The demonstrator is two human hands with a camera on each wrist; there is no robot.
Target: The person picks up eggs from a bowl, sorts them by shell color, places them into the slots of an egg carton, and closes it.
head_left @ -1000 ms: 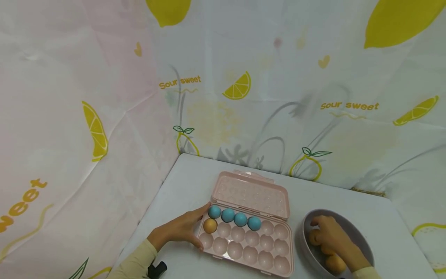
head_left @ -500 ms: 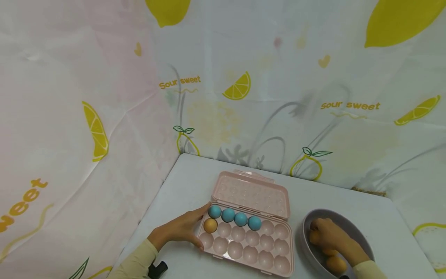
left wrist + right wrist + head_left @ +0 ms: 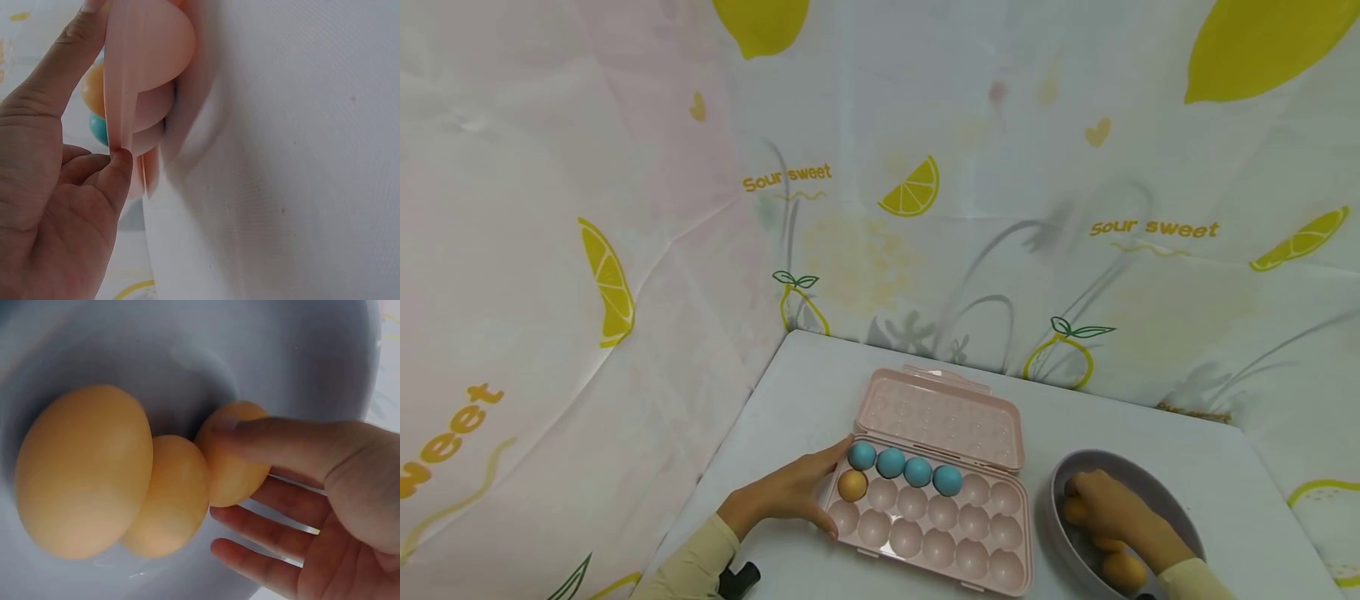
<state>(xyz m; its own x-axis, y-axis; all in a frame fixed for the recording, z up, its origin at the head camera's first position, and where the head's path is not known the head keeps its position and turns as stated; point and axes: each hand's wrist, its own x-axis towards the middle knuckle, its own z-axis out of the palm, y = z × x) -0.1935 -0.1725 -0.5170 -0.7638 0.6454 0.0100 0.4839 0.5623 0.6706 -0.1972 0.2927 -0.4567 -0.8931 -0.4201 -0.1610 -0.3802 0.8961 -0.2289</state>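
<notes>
A pink plastic egg box (image 3: 907, 537) lies with its lid folded back, holding several blue eggs (image 3: 917, 472) along its back row and one brown egg (image 3: 852, 485) at the left. My left hand (image 3: 790, 492) grips the box's left end, thumb and fingers spread along its rim; the left wrist view shows them on the rim (image 3: 122, 81). Inside a grey bowl (image 3: 1180, 521), my right hand (image 3: 1108, 504) holds a brown egg (image 3: 234, 475) between thumb and fingers. Two more brown eggs sit beside it, a middle one (image 3: 169, 500) and a larger-looking one (image 3: 84, 472).
The box's lid (image 3: 940, 417) lies behind the cups. The bowl stands just right of the box on a white table (image 3: 820, 375). Lemon-printed sheets (image 3: 880, 275) hang behind and along the left side. A dark object (image 3: 741, 579) shows at the left wrist.
In the bowl, my right hand has lowered slightly and its fingers have closed around the egg. The left hand and the egg box have stayed in place.
</notes>
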